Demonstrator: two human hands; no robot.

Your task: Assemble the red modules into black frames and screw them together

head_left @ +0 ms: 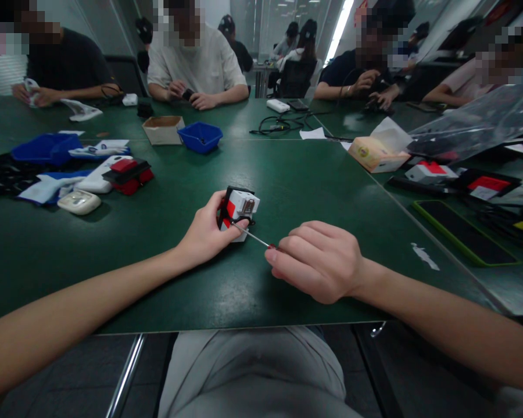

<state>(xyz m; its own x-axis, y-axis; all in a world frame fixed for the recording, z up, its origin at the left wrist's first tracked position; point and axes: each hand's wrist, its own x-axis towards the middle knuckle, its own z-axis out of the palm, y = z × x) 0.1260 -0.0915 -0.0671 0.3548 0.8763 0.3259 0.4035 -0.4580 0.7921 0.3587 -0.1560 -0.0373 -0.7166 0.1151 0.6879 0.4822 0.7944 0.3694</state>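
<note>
My left hand (207, 232) grips a small white, red and black boxy device (243, 204) just above the green table. Its thumb lies along the near side, and the other fingers are mostly hidden behind the black part. My right hand (320, 261) is closed around the handle of a screwdriver (256, 237). Only a bit of red shows at the front of that handle. The thin metal shaft slants up and left, and its tip meets the device beside my left thumb. Whether the tip sits in a screw is too small to tell.
On the left are a blue tray (47, 148), a white mouse-shaped object (79, 202) and a red-black device (128, 174). Ahead stand a cardboard box (163, 130) and a blue bin (200, 137). A tissue box (377, 154) and a green-edged black slab (466, 232) lie right. Several people sit opposite.
</note>
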